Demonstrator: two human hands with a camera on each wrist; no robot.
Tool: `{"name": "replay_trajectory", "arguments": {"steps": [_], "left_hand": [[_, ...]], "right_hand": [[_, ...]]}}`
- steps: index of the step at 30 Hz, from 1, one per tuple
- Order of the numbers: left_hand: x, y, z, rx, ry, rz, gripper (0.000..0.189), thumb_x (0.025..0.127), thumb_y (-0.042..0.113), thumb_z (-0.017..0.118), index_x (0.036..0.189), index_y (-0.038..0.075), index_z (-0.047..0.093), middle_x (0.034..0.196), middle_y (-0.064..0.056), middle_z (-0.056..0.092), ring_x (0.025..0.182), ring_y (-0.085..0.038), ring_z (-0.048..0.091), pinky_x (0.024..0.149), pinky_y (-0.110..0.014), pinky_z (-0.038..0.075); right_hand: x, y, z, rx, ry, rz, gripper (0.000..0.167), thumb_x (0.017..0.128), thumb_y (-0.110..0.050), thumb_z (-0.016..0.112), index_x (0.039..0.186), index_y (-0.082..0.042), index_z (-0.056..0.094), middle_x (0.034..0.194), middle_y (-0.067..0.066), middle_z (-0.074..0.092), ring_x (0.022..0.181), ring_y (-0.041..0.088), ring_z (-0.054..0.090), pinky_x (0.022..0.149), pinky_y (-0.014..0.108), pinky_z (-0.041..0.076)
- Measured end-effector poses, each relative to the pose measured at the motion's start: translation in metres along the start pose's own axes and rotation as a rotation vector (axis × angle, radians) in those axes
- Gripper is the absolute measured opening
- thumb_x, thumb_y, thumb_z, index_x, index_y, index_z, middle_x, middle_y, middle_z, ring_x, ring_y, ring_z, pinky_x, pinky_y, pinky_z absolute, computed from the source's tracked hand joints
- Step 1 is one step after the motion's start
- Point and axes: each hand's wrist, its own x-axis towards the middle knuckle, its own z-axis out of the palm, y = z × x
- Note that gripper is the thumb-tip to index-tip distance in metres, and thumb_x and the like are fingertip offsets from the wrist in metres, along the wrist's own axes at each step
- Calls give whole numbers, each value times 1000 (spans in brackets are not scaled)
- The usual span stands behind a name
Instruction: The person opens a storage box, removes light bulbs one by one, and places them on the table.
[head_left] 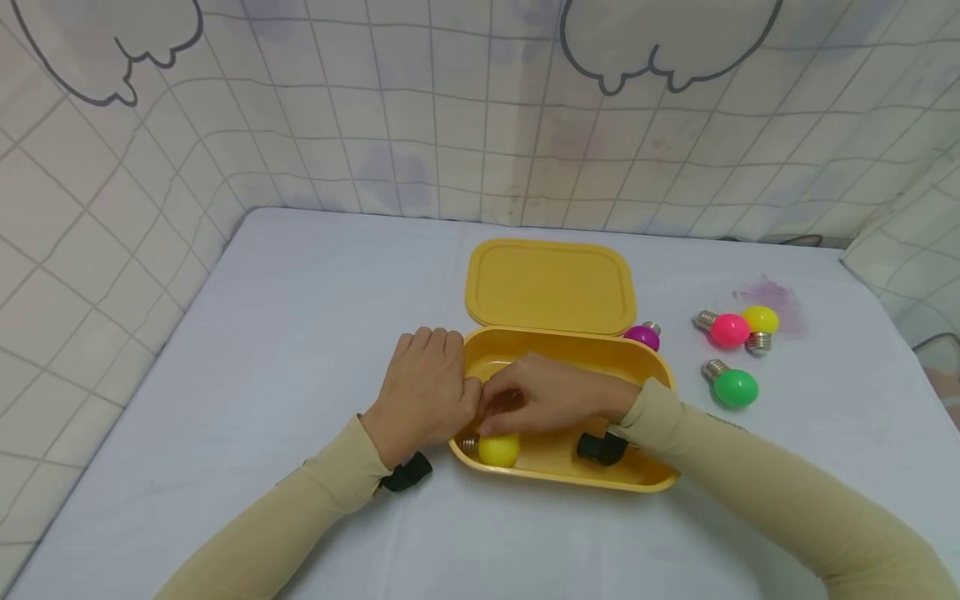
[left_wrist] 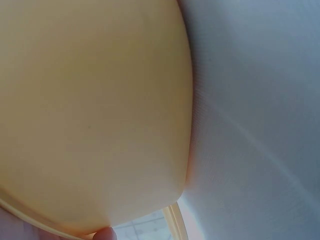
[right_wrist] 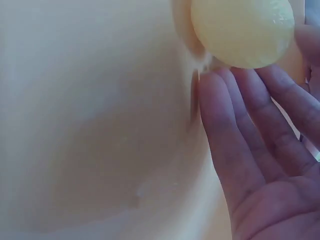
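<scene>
A yellow oval box [head_left: 570, 478] stands open on the table, with its lid [head_left: 551, 286] lying flat just behind it. My left hand [head_left: 450, 371] grips the box's left end; in the left wrist view one fingertip [left_wrist: 102, 233] shows on the rim under the box's outer wall [left_wrist: 90, 115]. My right hand [head_left: 506, 408] reaches into the box. Its fingers [right_wrist: 225, 125] lie straight, tips against a yellow bulb [right_wrist: 242, 30] that rests at the box's front left corner [head_left: 498, 450].
Right of the box lie a magenta bulb [head_left: 642, 336], a pink bulb [head_left: 729, 330], a yellow bulb [head_left: 761, 319] and a green bulb [head_left: 735, 387]. A purple stain [head_left: 772, 293] marks the cloth. Checked fabric walls enclose the table on three sides.
</scene>
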Motion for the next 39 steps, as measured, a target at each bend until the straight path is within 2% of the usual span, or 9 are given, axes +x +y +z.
{"name": "replay_trajectory", "arguments": {"steps": [10, 14, 19, 25, 34, 39], "left_hand": [[0, -1, 0, -12, 1, -1, 20, 86, 23, 52, 77, 7, 44, 68, -4, 40, 68, -23, 38, 67, -34, 29], [1, 0, 0, -12, 2, 2, 20, 85, 23, 52, 76, 7, 44, 68, -4, 40, 68, -23, 38, 66, -33, 29], [0, 0, -1, -18, 2, -1, 19, 85, 22, 52, 76, 7, 45, 68, -4, 41, 68, -23, 38, 67, -34, 30], [0, 1, -1, -24, -18, -12, 19, 86, 23, 53, 78, 7, 45, 69, -4, 41, 70, -23, 39, 68, -34, 31], [0, 1, -1, 5, -23, -1, 22, 89, 25, 52, 78, 7, 45, 70, -4, 42, 70, -24, 39, 70, -34, 31], [0, 1, 0, 13, -37, -8, 21, 90, 25, 51, 79, 8, 44, 71, -4, 41, 70, -23, 38, 69, -33, 30]], "right_hand": [[1, 6, 0, 197, -118, 82, 29, 91, -30, 77, 117, -19, 75, 108, -9, 78, 98, 7, 71, 94, 24, 57], [-3, 5, -4, 226, -161, 101, 36, 88, -27, 81, 122, -19, 72, 116, -8, 76, 107, 7, 70, 98, 25, 56], [-6, 2, -8, 192, -199, 130, 42, 84, -27, 84, 124, -24, 70, 121, -12, 73, 112, 4, 68, 99, 24, 55], [-8, 1, -10, 159, -212, 125, 40, 84, -27, 84, 122, -27, 71, 119, -13, 73, 110, 3, 67, 98, 24, 55], [-23, -9, -22, 108, -180, 126, 39, 85, -27, 81, 123, -26, 70, 119, -13, 72, 111, 5, 66, 100, 27, 55], [-33, -14, -28, 82, -154, 158, 39, 86, -27, 79, 123, -29, 69, 118, -15, 72, 111, 6, 65, 101, 27, 55]]}}
